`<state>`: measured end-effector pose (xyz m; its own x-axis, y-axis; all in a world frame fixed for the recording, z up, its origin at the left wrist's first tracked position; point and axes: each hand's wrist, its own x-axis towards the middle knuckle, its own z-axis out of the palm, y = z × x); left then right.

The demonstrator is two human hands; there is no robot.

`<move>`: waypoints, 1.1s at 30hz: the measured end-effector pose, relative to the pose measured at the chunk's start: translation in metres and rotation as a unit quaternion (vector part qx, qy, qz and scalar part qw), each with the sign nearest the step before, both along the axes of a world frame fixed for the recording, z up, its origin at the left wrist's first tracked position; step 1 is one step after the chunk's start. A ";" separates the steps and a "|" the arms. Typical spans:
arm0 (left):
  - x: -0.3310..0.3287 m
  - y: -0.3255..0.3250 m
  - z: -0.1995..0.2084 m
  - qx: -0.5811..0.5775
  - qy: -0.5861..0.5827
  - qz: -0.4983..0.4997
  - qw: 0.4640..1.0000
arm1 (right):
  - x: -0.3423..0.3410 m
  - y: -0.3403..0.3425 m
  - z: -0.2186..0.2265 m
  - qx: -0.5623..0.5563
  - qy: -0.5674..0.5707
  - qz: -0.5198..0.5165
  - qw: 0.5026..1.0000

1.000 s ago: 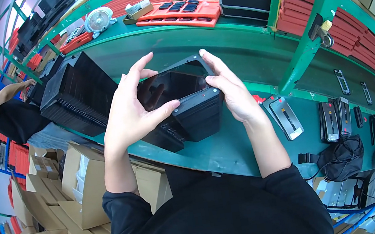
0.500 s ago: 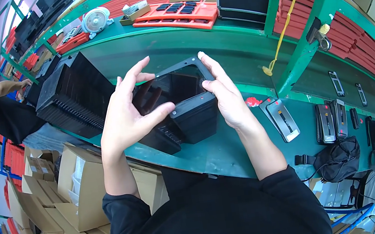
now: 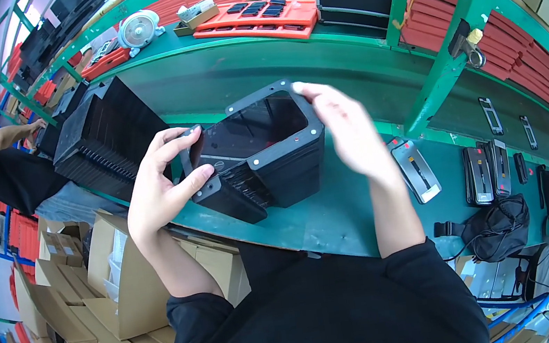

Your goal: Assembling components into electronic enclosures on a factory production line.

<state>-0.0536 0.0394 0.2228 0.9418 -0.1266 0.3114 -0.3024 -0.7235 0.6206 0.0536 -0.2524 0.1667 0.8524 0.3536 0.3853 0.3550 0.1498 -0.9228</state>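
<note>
Two adjoining stacks of black rectangular frames stand on the green bench before me. The right stack (image 3: 288, 169) is taller, and its top frame has round corner spots around a dark glossy middle. My left hand (image 3: 162, 180) spans the left end of the lower black frame stack (image 3: 232, 195), thumb at one corner and fingers at the other, gripping the top black frame (image 3: 216, 153). My right hand (image 3: 352, 134) is blurred, its fingers stretched out at the right stack's far right corner. It holds nothing I can see.
A bigger stack of black trays (image 3: 105, 139) stands to the left, with another person (image 3: 9, 156) beyond it. Flat metal-and-black devices (image 3: 417, 171) and a black bag (image 3: 500, 227) lie rightward. A green post (image 3: 447, 73) rises at right. Cardboard boxes (image 3: 110, 328) crowd the lower left.
My left hand has moved left from the taller stack to the lower one. My right hand has come away to the right, its fingers straighter. The yellow hanging strap has swung.
</note>
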 end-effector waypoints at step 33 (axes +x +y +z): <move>0.021 0.004 -0.071 -0.171 -0.198 -0.085 0.961 | -0.057 0.052 -0.010 -0.076 -0.247 0.230 0.938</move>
